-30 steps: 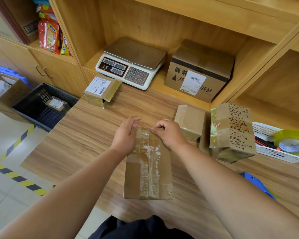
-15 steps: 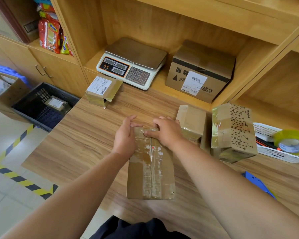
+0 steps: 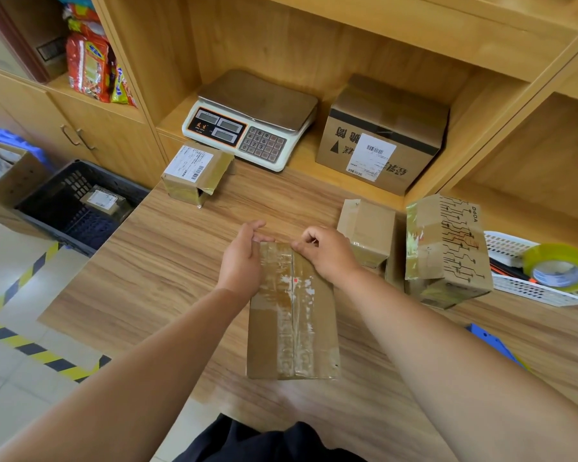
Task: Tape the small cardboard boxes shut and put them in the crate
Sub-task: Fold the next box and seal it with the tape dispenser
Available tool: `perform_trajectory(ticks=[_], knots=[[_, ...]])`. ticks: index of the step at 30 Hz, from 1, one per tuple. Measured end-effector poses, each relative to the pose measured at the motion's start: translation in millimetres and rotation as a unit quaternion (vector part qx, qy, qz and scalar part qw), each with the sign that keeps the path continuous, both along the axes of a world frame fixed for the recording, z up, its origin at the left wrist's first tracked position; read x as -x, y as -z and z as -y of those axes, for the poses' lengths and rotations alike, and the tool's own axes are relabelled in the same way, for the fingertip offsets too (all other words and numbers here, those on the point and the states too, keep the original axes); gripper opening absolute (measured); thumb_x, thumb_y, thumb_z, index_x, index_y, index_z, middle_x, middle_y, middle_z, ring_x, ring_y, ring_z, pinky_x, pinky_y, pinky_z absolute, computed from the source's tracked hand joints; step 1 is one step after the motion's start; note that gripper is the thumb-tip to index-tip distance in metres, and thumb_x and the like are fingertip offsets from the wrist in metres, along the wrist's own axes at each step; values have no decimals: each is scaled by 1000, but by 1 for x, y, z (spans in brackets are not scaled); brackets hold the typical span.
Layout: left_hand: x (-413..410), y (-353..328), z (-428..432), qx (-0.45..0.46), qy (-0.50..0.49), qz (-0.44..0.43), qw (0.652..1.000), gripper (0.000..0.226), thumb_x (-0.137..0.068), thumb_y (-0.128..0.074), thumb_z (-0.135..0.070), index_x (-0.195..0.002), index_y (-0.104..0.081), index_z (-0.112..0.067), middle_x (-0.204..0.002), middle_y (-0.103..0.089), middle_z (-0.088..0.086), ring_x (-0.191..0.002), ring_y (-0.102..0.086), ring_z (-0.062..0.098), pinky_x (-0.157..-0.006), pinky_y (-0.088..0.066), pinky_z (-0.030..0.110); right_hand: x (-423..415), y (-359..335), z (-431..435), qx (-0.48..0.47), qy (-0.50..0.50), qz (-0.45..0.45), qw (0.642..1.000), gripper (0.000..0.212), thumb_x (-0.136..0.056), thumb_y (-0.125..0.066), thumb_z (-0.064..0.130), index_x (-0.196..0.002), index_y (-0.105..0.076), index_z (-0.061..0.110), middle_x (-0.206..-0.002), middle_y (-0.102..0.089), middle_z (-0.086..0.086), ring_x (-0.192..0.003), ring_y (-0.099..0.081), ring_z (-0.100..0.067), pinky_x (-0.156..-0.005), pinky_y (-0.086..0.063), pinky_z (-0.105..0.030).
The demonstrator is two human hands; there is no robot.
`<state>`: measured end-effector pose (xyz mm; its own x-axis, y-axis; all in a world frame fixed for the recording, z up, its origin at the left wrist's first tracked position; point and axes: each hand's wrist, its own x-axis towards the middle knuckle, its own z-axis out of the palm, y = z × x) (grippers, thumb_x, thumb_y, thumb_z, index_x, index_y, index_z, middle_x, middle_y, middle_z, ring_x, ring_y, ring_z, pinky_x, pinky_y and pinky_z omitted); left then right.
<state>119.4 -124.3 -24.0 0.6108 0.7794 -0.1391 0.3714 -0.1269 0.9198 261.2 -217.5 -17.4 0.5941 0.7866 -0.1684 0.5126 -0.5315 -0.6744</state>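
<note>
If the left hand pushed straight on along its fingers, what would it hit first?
The left hand would cross bare tabletop past the flat box and probably meet the weighing scale first, near its keypad; depth is uncertain.
</note>
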Motion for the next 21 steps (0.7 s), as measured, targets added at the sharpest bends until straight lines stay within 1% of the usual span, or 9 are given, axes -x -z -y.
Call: perform_trajectory(ticks=[2, 4, 6, 8, 10, 13, 15, 18, 21], knots=[[1, 0, 0, 5, 1, 11, 1000, 36, -101, -32, -10, -131, -47, -23, -100, -65, -16, -95, -56, -4, -82, -42, 17, -3, -1, 9, 12, -17, -42, 999, 11, -84, -68, 41, -84, -62, 32, -96, -61, 15, -98, -56, -11, -90, -42, -35], [2, 2, 1, 19, -1, 20, 1000, 33, -101, -35, -14, -129, -49, -24, -100, -66, -14, -97, -58, 0, -85, -45, 22, -4, -2, 18, 12, -9, -96, 995, 28, -83, -70, 41, -105, -65, 25, -118, -63, 6, -113, -55, -13, -94, -42, -30], [2, 2, 0, 26, 5, 12, 1000, 27, -100, -43, -23, -125, -54, -25, -99, -67, -9, -95, -60, 8, -81, -48, 26, -2, -3, 21, 3, 10, -115, 993, 35, -83, -70, 41, -111, -64, 22, -127, -60, 3, -118, -52, -11, -92, -38, -25], [1, 1, -2, 44, 12, -5, 999, 21, -98, -49, -27, -115, -61, -23, -96, -67, -5, -93, -62, 15, -79, -52, 32, 1, -3, 19, -6, 26, -112, 993, 27, -84, -69, 41, -104, -66, 23, -120, -63, 4, -110, -54, -9, -87, -37, -22], [0, -2, -5, 58, 19, -19, 998, 18, -97, -51, -28, -104, -66, -22, -92, -69, 0, -88, -64, 21, -79, -54, 39, 2, -1, 17, -19, 47, -104, 993, 18, -84, -69, 42, -93, -66, 27, -109, -66, 6, -104, -57, -10, -85, -40, -24], [-2, -5, -9, 62, 27, -27, 997, 21, -97, -49, -30, -96, -69, -23, -91, -71, 9, -85, -65, 28, -77, -54, 44, 4, 6, 14, -33, 72, -84, 993, 9, -82, -71, 42, -80, -67, 34, -95, -68, 12, -96, -61, -12, -90, -47, -33], [-3, -6, -9, 52, 28, -31, 998, 22, -98, -48, -29, -96, -69, -23, -91, -70, 14, -86, -65, 34, -75, -54, 46, 6, 11, 13, -45, 89, -71, 993, 12, -82, -69, 44, -73, -64, 39, -88, -69, 13, -92, -62, -13, -89, -48, -37], [-3, -8, -7, 55, 22, -35, 998, 23, -99, -46, -27, -94, -68, -24, -92, -70, 15, -83, -65, 32, -76, -54, 45, 6, 15, 11, -42, 99, -40, 993, 21, -84, -63, 51, -67, -60, 40, -80, -69, 8, -85, -62, -17, -85, -49, -40], [-1, -11, -6, 69, 26, -24, 997, 28, -101, -41, -24, -94, -68, -25, -95, -70, 14, -82, -64, 24, -76, -54, 40, 6, 16, 11, -43, 96, -32, 994, 25, -88, -59, 49, -71, -64, 32, -76, -69, 5, -79, -62, -17, -81, -49, -40]])
